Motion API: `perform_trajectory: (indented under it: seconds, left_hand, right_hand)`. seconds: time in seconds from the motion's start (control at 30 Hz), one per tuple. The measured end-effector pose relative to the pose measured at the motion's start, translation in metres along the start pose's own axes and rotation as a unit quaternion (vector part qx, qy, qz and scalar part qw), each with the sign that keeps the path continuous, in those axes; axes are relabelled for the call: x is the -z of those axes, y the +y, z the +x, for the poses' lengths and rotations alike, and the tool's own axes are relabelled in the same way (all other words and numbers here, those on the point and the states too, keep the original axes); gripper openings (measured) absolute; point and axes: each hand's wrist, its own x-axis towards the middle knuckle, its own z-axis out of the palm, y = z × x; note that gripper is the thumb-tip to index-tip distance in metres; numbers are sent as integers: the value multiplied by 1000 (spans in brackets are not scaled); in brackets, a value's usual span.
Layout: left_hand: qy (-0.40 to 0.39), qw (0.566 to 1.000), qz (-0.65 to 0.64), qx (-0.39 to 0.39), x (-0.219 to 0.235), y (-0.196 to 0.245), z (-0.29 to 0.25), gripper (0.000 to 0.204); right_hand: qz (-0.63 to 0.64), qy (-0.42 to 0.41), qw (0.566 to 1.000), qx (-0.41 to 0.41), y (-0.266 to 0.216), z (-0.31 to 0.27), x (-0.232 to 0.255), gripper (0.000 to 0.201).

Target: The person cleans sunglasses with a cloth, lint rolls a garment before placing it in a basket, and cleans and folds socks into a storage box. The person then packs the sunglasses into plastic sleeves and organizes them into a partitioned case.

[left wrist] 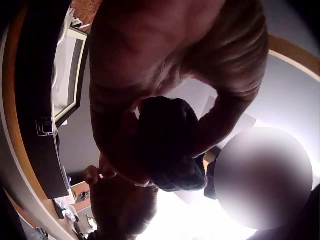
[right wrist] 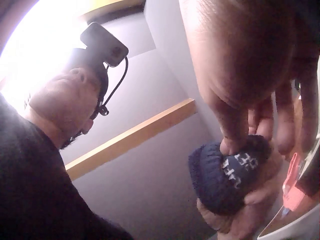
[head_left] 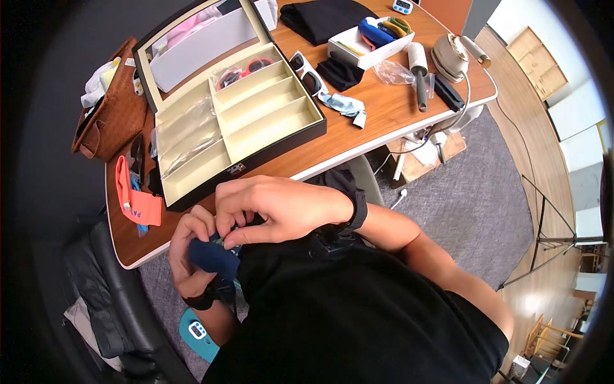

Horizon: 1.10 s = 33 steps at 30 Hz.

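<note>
A navy knit sock [head_left: 214,257], bunched into a small roll, is between my two hands in front of my body, just off the table's near edge. My left hand [head_left: 185,249] holds it, fingers and thumb curled round its sides. From above, the thumb and fingertips of my right hand [head_left: 278,206] pinch its upper edge. Ribbed cuff and white markings show on the sock [right wrist: 225,175] in the right wrist view. Against bright light in the left wrist view, the sock [left wrist: 167,142] looks nearly black.
Beyond my hands stands an open compartment case [head_left: 262,150] with sunglasses in it. On the wooden table [head_left: 345,141] are white sunglasses [head_left: 307,73], a white box [head_left: 377,54] of rolled knits, a lint roller [head_left: 417,73], and a coral band [head_left: 137,205]. A brown basket [head_left: 118,105] stands left.
</note>
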Motion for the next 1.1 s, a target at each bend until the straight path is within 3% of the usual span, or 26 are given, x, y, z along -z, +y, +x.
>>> perform_trajectory:
  seconds: [0.1, 0.23, 0.27, 0.3, 0.43, 0.5, 0.6, 0.73, 0.8, 0.87, 0.93, 1.03, 1.1]
  left_hand:
    - [8, 994, 112, -11, 9, 0, 0, 34]
    - [37, 986, 156, -48, -1, -7, 2, 30]
    - [83, 984, 147, -53, -2, -9, 3, 29]
    - [131, 980, 140, -58, -4, -13, 3, 27]
    - [132, 954, 239, -126, -4, -20, 7, 29]
    - [156, 940, 284, -112, -5, -21, 6, 30]
    - [139, 940, 303, -75, 5, -17, 5, 34]
    - [133, 938, 300, -112, 10, -21, 7, 35]
    - [133, 941, 292, -107, 10, -21, 8, 34]
    - [132, 944, 285, -102, 9, -20, 8, 33]
    - [135, 948, 285, -50, 6, -19, 8, 31]
    - [83, 964, 239, -86, 8, -12, 12, 28]
    - [52, 991, 70, -104, 21, -9, 5, 29]
  right_hand:
    - [12, 10, 1000, -4, 1, 0, -2, 17]
    - [28, 0, 1000, 2, 5, 0, 2, 17]
    - [29, -1, 1000, 2, 2, -1, 3, 17]
    - [-2, 15, 1000, -10, -4, -1, 4, 18]
    - [-108, 54, 993, -18, -4, 1, 3, 24]
    - [-106, 68, 992, -16, -1, 3, 2, 24]
    - [-91, 48, 991, -88, -2, 6, -3, 24]
    - [1, 34, 990, -137, 3, 4, -1, 21]
    - [-90, 47, 993, -56, 3, 4, -4, 16]
    - [-132, 46, 989, -48, 3, 5, -7, 15]
    - [-173, 46, 983, -40, 6, 4, -8, 14]
    - [-144, 97, 984, -44, 11, 1, -2, 10]
    - [-141, 196, 969, -47, 18, -3, 9, 11]
